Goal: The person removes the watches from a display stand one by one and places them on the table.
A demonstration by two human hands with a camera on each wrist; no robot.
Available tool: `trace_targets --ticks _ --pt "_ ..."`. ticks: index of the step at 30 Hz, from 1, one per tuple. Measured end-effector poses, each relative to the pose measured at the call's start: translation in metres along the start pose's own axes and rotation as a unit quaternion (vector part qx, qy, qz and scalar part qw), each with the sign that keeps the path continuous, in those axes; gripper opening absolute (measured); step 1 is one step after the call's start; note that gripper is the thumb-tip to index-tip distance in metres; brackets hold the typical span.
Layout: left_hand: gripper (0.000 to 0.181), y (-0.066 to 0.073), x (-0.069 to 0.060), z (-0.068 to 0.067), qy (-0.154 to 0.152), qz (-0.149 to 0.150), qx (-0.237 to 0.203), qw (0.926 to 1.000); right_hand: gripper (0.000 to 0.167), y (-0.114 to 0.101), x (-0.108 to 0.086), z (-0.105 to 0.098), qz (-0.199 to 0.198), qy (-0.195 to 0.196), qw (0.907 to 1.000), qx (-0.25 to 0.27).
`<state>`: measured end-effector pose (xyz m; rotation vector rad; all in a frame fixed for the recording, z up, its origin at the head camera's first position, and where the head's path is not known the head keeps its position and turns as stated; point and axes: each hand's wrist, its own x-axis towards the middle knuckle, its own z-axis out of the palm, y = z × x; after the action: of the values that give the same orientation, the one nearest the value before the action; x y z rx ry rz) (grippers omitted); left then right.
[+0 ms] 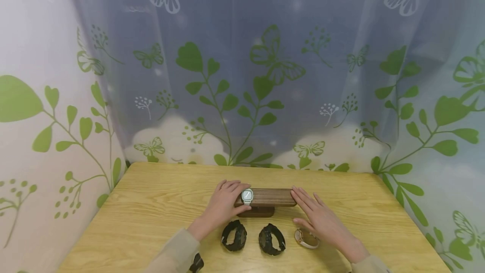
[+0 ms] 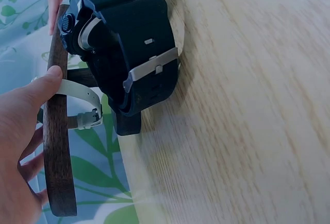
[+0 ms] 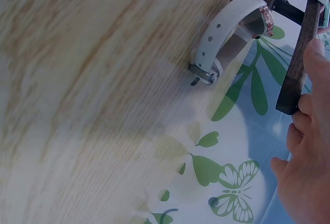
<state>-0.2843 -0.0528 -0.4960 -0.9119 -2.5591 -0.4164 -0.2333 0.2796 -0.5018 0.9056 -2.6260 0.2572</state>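
Observation:
A dark wooden watch stand [image 1: 273, 197] with a horizontal bar stands on the table. Near the left end of its bar sits a square-faced watch [image 1: 247, 196], its pale green strap [image 2: 82, 91] looped round the bar. My left hand [image 1: 224, 202] pinches this watch at the bar, thumb in front and fingers behind. My right hand [image 1: 326, 221] rests its straight fingertips on the bar's right end, with the thumb held apart. In front of the stand are two black watches [image 1: 238, 237] [image 1: 267, 241] and a white-strapped watch [image 1: 308, 243] with a rose-gold case.
Another dark object [image 1: 196, 263] lies partly behind my left sleeve at the near edge of view. The wooden table [image 1: 151, 205] meets a curtain [image 1: 212, 108] printed with leaves and butterflies at the back and sides.

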Motion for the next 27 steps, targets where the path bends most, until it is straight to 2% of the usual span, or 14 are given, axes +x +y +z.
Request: trace_targets --ticks 14,27 --pt "0.061 -0.002 -0.004 -0.004 0.018 -0.008 0.001 0.9998 0.079 0.0 0.002 0.0 0.001 -0.007 1.0 0.005" --pt "0.063 -0.018 -0.013 -0.009 0.009 -0.012 -0.001 0.9999 0.078 -0.001 0.001 0.0 0.0 -0.003 1.0 0.003"
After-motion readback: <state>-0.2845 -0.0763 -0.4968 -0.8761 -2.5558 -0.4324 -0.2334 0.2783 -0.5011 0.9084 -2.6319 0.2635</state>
